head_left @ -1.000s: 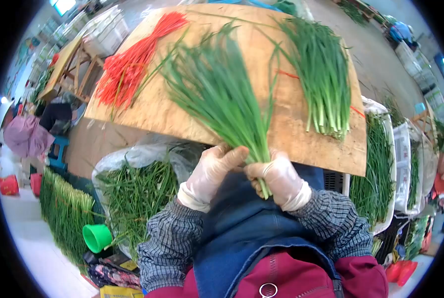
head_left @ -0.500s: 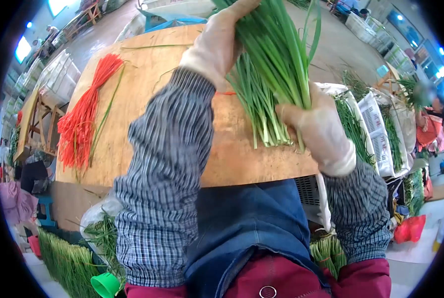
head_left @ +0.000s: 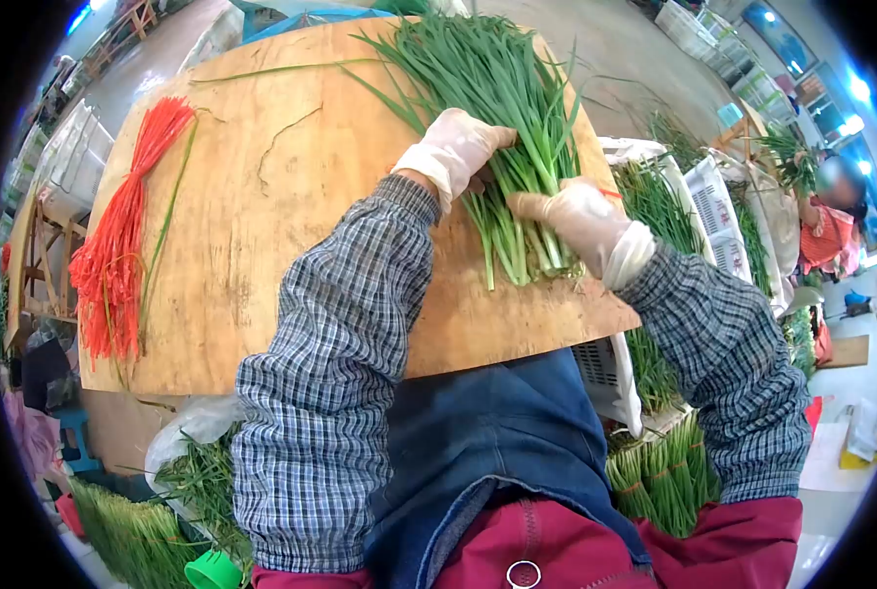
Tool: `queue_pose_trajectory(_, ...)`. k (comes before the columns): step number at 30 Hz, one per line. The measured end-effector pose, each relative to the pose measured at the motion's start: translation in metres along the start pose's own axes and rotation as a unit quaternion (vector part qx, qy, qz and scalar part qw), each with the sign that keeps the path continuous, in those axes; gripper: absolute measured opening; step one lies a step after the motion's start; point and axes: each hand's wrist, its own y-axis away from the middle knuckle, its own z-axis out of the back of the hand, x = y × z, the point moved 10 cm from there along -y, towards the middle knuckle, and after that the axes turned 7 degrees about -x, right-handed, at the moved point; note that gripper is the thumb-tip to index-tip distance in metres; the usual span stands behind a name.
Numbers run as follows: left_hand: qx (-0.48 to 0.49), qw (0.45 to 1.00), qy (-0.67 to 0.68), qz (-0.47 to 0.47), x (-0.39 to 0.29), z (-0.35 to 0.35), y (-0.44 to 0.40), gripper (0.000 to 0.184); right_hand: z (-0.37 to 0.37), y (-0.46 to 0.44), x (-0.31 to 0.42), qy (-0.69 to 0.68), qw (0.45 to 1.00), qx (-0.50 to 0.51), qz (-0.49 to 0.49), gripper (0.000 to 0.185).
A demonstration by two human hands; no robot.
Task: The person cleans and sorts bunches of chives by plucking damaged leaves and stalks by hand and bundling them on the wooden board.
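Note:
A thick bunch of garlic chives (head_left: 473, 74) lies on the wooden board (head_left: 262, 265), leaves toward the far edge and pale stem ends toward me. My left hand (head_left: 456, 152), in a thin whitish glove, is closed around the bunch from the left, thumb across the stems. Lower down, my right hand (head_left: 585, 224), gloved alike, grips the stems from the right near their cut ends. Some fingers of both hands are hidden by the stems. A bundle of red plastic ties (head_left: 129, 240) lies at the board's left side.
White crates (head_left: 669, 196) with more chives stand right of the board. Tied bundles (head_left: 659, 476) sit below, by my right arm. At lower left are a plastic bag of loose greens (head_left: 208, 466) and a green cup (head_left: 212, 569). Another person (head_left: 831, 216) is at far right.
The raised chives have come down onto the board, over the bunch lying there. Both hands came down with them, still gripping. My view has shifted slightly.

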Motion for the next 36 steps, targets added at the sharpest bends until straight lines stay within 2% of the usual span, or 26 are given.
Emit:
queue_pose_trajectory(1,-0.008,1.000,-0.026,-0.003,0.000,0.001,-0.001,0.033,0.006,-0.003,0.002,0.015,1.000,-0.017,0.003,0.030)
queue_pose_trajectory(3,-0.026,0.997,-0.078,-0.010,-0.001,0.006,-0.007,0.031,0.010,-0.006,0.000,0.019,1.000,0.014,-0.020,0.032)
queue_pose_trajectory(7,0.000,0.952,-0.282,-0.119,-0.001,-0.004,-0.029,0.019,0.018,0.006,0.010,0.040,0.999,0.021,-0.019,0.035)
queue_pose_trajectory(8,-0.023,0.984,-0.165,-0.056,0.001,0.004,-0.025,0.030,0.020,0.007,0.010,0.074,0.997,0.027,-0.017,0.037)
queue_pose_trajectory(10,-0.010,0.940,-0.275,-0.201,-0.002,-0.003,-0.030,0.031,0.023,0.010,0.012,0.140,0.989,0.039,-0.012,0.042)
queue_pose_trajectory(12,-0.034,0.943,-0.253,-0.213,0.004,0.003,-0.032,0.031,0.029,0.013,0.015,0.205,0.977,0.057,-0.010,0.052)
queue_pose_trajectory(13,-0.045,0.944,-0.242,-0.219,0.006,0.005,-0.031,0.031,0.040,0.008,0.019,0.227,0.974,0.014,0.009,0.055)
queue_pose_trajectory(15,-0.100,0.985,-0.091,-0.111,0.027,0.022,-0.037,0.032,0.064,-0.001,0.029,0.269,0.959,-0.072,0.050,0.060)
queue_pose_trajectory(16,-0.096,0.986,-0.119,-0.063,0.021,0.024,-0.023,0.032,0.070,-0.003,0.037,0.287,0.953,-0.073,0.066,0.073)
queue_pose_trajectory(19,-0.128,0.982,-0.122,-0.059,0.022,0.035,-0.018,0.031,0.090,-0.028,0.033,0.322,0.938,-0.108,0.073,0.082)
queue_pose_trajectory(20,-0.124,0.981,-0.126,-0.083,0.023,0.035,-0.018,0.035,0.094,-0.041,0.021,0.341,0.934,-0.098,0.042,0.089)
queue_pose_trajectory(21,-0.119,0.979,-0.130,-0.106,0.023,0.035,-0.019,0.039,0.092,-0.047,0.024,0.303,0.938,-0.129,0.103,0.089)
queue_pose_trajectory(23,-0.140,0.985,-0.093,-0.041,0.025,0.033,-0.013,0.035,0.086,-0.050,0.031,0.221,0.931,-0.187,0.224,0.090)
queue_pose_trajectory(24,-0.146,0.982,-0.107,-0.045,0.022,0.032,-0.013,0.031,0.079,-0.071,0.017,0.216,0.941,-0.165,0.201,0.088)
queue_pose_trajectory(25,-0.130,0.981,-0.135,-0.057,0.018,0.028,-0.012,0.038,0.067,-0.061,0.030,0.221,0.935,-0.168,0.221,0.088)
queue_pose_trajectory(27,-0.094,0.974,-0.192,-0.077,0.012,0.019,-0.012,0.055,0.039,-0.040,0.053,0.210,0.902,-0.182,0.331,0.076)
queue_pose_trajectory(28,-0.095,0.939,-0.265,-0.198,0.012,0.015,-0.018,0.035,0.027,-0.042,0.054,0.237,0.880,-0.196,0.362,0.071)
queue_pose_trajectory(29,-0.115,0.880,-0.336,-0.315,0.000,0.010,-0.009,0.019,0.016,-0.042,0.055,0.263,0.857,-0.208,0.391,0.066)
queue_pose_trajectory(31,-0.102,0.916,-0.315,-0.225,0.021,0.014,-0.021,0.017,0.011,-0.048,0.051,0.323,0.843,-0.217,0.371,0.062)
queue_pose_trajectory(32,-0.129,0.870,-0.356,-0.315,0.005,0.013,-0.006,0.019,0.011,-0.048,0.051,0.350,0.832,-0.222,0.368,0.061)
queue_pose_trajectory(35,-0.116,0.865,-0.404,-0.275,-0.008,0.015,0.004,0.017,0.014,-0.050,0.048,0.389,0.810,-0.232,0.373,0.061)
queue_pose_trajectory(36,-0.118,0.888,-0.381,-0.230,-0.005,0.021,0.003,0.020,0.016,-0.047,0.050,0.396,0.799,-0.242,0.381,0.061)
